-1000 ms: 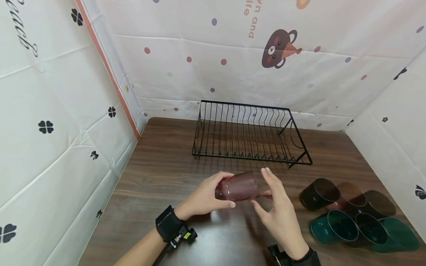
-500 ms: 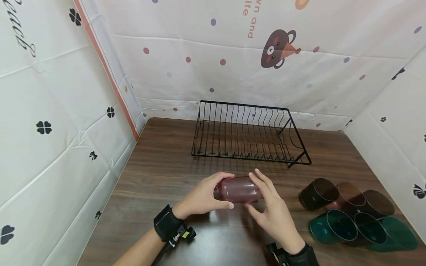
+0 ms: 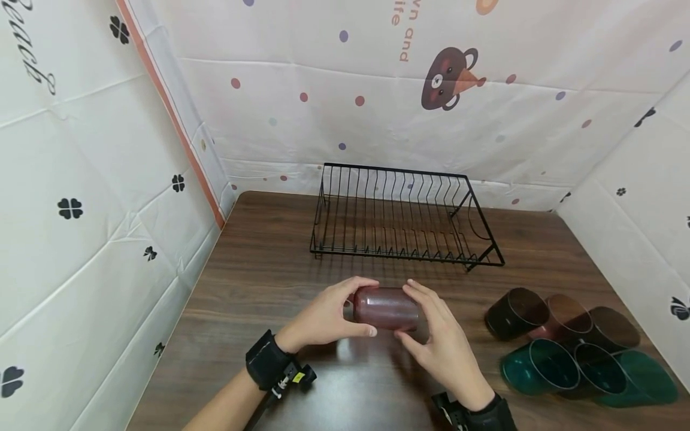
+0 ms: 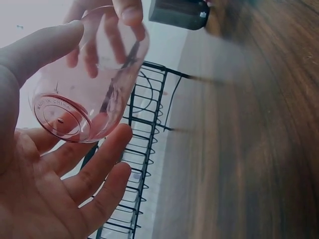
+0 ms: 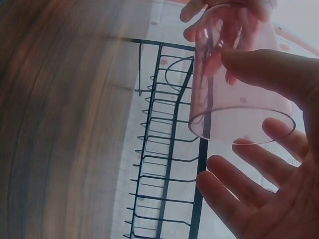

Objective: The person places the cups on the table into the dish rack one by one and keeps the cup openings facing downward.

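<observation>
A clear pink glass [image 3: 385,308] lies sideways in the air between my hands, over the table in front of the wire rack. My left hand [image 3: 329,314] grips its base end, thumb on the near side and fingers on the far side. "Made in China" lettering shows on the base [image 4: 62,119] in the left wrist view. At the mouth end, my right hand [image 3: 444,344] holds the glass between thumb and fingers. The open rim [image 5: 241,143] faces the right palm in the right wrist view.
A black wire dish rack [image 3: 404,257] stands at the back of the wooden table [image 3: 259,269]. To the right, several tinted glasses stand close together, among them a dark one [image 3: 509,317] and a teal one [image 3: 530,368]. Printed cloth walls enclose the back and sides.
My right hand has moved left and closed on the mouth end of the glass. The glass has swung from a slant to nearly level. My left hand keeps its grip.
</observation>
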`<move>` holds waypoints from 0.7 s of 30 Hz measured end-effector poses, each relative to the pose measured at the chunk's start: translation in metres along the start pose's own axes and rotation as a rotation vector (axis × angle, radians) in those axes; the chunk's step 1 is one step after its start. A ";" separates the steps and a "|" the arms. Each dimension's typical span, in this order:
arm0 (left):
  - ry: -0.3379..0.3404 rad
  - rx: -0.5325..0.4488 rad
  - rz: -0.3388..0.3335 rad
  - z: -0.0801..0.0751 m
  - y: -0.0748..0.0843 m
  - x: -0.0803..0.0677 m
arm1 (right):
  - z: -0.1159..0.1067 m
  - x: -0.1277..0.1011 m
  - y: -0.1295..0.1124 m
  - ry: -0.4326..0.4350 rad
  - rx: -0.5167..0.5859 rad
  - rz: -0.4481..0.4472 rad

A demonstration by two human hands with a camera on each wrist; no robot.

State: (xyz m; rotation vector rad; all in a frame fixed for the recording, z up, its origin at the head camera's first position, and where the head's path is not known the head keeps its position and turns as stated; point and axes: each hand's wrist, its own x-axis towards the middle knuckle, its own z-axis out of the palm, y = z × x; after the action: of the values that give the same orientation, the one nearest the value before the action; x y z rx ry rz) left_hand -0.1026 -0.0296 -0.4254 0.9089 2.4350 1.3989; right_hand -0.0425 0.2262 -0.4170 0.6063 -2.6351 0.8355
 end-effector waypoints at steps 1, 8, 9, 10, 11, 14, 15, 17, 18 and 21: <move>0.001 -0.001 0.001 -0.001 0.000 0.000 | 0.000 0.000 0.000 0.002 0.000 -0.003; 0.001 -0.005 0.010 -0.003 0.005 0.001 | 0.001 -0.002 0.002 0.021 -0.004 0.003; 0.001 -0.005 0.010 -0.003 0.005 0.001 | 0.001 -0.003 0.002 0.024 -0.005 0.006; 0.000 -0.010 0.006 -0.003 0.006 0.001 | 0.001 -0.003 0.002 0.027 -0.005 0.009; 0.000 -0.013 0.003 -0.003 0.006 0.001 | 0.002 -0.003 0.003 0.030 -0.007 0.013; 0.000 -0.031 -0.010 -0.002 0.008 0.001 | 0.003 -0.004 0.003 0.036 -0.008 0.020; 0.002 -0.038 -0.013 -0.002 0.008 0.001 | 0.003 -0.004 0.003 0.037 -0.007 0.023; 0.007 -0.044 -0.019 -0.002 0.009 0.001 | 0.004 -0.004 0.004 0.039 -0.005 0.032; 0.010 -0.044 -0.020 -0.002 0.009 0.001 | 0.005 -0.004 0.004 0.042 -0.003 0.035; 0.016 -0.047 -0.018 -0.002 0.012 0.002 | 0.006 -0.005 0.004 0.047 -0.005 0.047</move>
State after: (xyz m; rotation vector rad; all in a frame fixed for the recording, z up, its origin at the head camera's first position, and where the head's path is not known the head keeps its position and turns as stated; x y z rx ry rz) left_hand -0.0998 -0.0257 -0.4147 0.8658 2.4049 1.4564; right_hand -0.0413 0.2272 -0.4252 0.5192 -2.6174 0.8458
